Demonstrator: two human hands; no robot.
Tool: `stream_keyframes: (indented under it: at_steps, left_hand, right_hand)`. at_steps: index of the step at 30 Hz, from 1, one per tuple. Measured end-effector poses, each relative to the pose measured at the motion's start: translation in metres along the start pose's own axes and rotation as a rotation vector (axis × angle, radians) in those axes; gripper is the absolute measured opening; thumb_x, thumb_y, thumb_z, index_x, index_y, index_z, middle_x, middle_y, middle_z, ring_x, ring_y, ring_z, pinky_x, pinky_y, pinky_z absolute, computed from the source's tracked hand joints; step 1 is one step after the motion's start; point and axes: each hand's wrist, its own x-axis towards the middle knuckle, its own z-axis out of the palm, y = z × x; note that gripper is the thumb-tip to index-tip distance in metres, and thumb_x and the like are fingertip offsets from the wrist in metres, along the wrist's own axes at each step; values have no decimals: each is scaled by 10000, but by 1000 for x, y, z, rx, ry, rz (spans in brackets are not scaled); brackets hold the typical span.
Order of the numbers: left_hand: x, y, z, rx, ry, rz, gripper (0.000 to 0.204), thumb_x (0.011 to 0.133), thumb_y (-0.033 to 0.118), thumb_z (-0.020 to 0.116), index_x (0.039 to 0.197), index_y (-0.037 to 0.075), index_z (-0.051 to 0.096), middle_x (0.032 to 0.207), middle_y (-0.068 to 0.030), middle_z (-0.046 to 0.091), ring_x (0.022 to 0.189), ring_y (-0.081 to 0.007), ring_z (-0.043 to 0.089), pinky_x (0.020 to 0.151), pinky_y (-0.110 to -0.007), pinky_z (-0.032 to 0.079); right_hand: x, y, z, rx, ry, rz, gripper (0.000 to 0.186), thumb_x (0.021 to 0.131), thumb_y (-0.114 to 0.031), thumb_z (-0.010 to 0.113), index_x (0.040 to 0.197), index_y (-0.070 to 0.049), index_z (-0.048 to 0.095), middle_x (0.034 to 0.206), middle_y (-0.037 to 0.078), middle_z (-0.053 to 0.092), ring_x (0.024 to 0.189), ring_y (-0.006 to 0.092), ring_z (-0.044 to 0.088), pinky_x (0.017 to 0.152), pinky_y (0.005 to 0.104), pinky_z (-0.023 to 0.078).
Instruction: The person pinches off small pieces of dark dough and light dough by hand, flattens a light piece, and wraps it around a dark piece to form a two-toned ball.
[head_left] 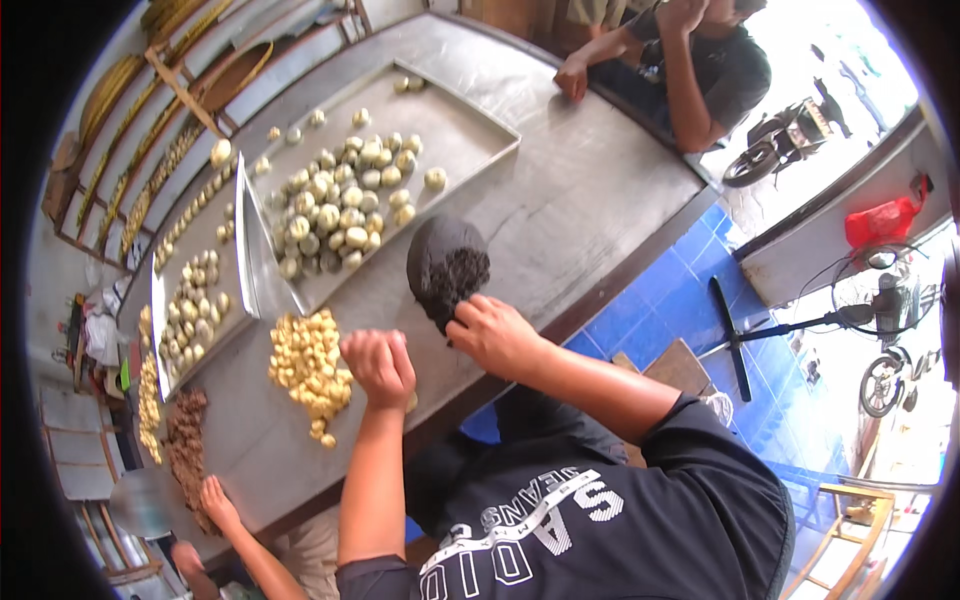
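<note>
Shirt: black, pale lettering across it; nearest item, worn by the worker at the table's near edge.
Right hand: fingers bent, tips grasping the ragged near end of the lump.
Lump, surface: black-grey, matte; far side domed and smooth, near right side rough, torn and crumbly, narrowing toward the fingertips.
Lump, position: on the bare metal table, just beside the big tray, right of the yellow pieces.
Left hand: clenched, raised beside the yellow pieces; cannot tell whether anything is inside.
Yellow pieces: small, rounded, in a loose heap, a few strayed toward the near edge.
Big tray: shallow, metal; grey-green and cream balls crowded at its near end, a few scattered beyond.
Small tray: left of the big one, similar balls in it.
Brown heap: crumbly, left end of table; a co-worker's hand beside it, fingers extended.
Far side: another person, one hand resting at the table edge.
Floor: blue tiles, a fan standing at right.
</note>
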Motion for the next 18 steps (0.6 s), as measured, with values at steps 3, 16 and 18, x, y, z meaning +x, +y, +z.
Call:
stream_keyframes:
  at_steps: [3, 16, 18]
  left_hand:
    - [27, 31, -3, -190, -131, 346, 246, 1046, 147, 724, 831, 41, 667, 820, -86, 651, 835, -325, 635, 903, -496, 500]
    - [-54, 40, -90, 236, -266, -355, 165, 995, 234, 822, 1093, 109, 867, 1119, -101, 723, 1035, -366, 672, 940, -512, 519]
    - [-61, 33, -84, 18, -221, -481, 90, 998, 149, 821, 1025, 66, 796, 1155, -141, 713, 1108, -382, 673, 964, -506, 529]
  right_hand:
    - [0, 11, -12, 58, -135, 67, 194, 914, -258, 806, 970, -114, 689, 1023, 87, 644, 1022, 316, 668, 887, 455, 591]
    - [-6, -17, -28, 252, 74, 164, 193, 843, -216, 845, 975, -116, 747, 1090, 89, 687, 1144, 330, 673, 973, 435, 591]
    - [-15, -21, -24, 22, -77, 241, 327, 844, -239, 886, 1101, -99, 741, 1132, 111, 694, 1121, 346, 673, 957, 439, 592]
